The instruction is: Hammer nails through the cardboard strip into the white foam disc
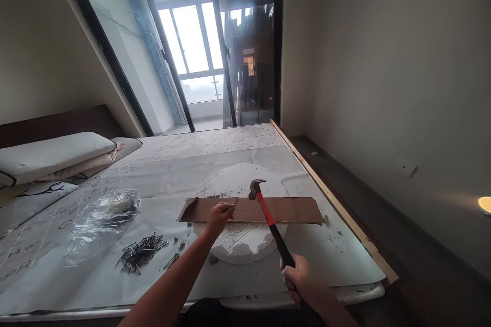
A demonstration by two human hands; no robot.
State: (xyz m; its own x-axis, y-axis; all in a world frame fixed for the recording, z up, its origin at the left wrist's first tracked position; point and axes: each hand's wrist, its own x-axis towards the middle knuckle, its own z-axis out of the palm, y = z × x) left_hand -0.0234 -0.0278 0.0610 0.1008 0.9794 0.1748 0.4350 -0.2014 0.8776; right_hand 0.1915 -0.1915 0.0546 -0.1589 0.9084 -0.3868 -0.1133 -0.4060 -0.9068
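Observation:
My right hand is wrapped round the black grip of a claw hammer with a red upper shaft. The hammer's metal head is raised over the far edge of a brown cardboard strip. Above the strip, left of the hammer, my left hand is closed in a pinch; what sits between its fingertips is too small to make out. Small dark specks dot the cardboard near those fingers. Beneath the strip lies a rough-edged white foam slab. A pile of nails rests to the left of my left forearm.
A clear plastic bag lies beyond the nails. Grey sheeting covers part of the mattress, with crumbs scattered on it. Pillows are at the left. A wooden rail runs along the right edge, beside a wall.

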